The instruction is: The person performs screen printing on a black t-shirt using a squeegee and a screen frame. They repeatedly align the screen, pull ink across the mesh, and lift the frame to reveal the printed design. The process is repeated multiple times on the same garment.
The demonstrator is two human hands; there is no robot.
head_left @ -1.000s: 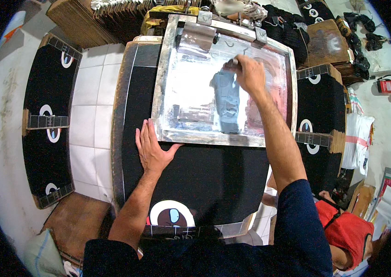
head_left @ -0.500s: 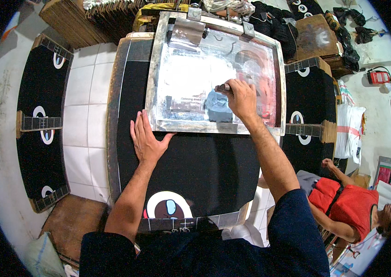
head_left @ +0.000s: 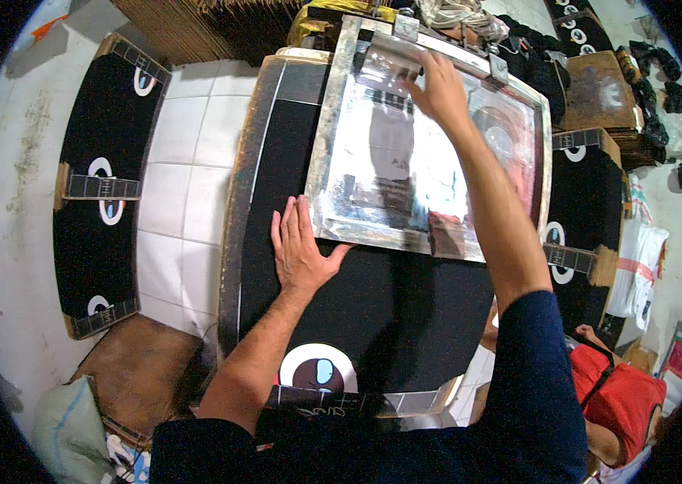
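A printing screen in a worn, pale frame lies tilted over black fabric. My left hand is open and flat on the fabric, its fingers against the frame's near left corner. My right hand, slightly blurred, reaches over the far part of the screen, with thumb and fingers apart. Its fingertips are at the end of a squeegee lying along the far side; whether they touch it is unclear. A second squeegee with a reddish, shiny face rests against the near frame edge. Glare covers the mesh.
Metal clamps hold the frame's far side. Boards with black fabric and round eye prints stand left and right. A person in red is at the lower right. A brown board and pale sack lie lower left.
My right hand has let go of the near squeegee, which now leans on the near frame edge, and moved to the far squeegee. My left hand stays at the corner. The view has shifted.
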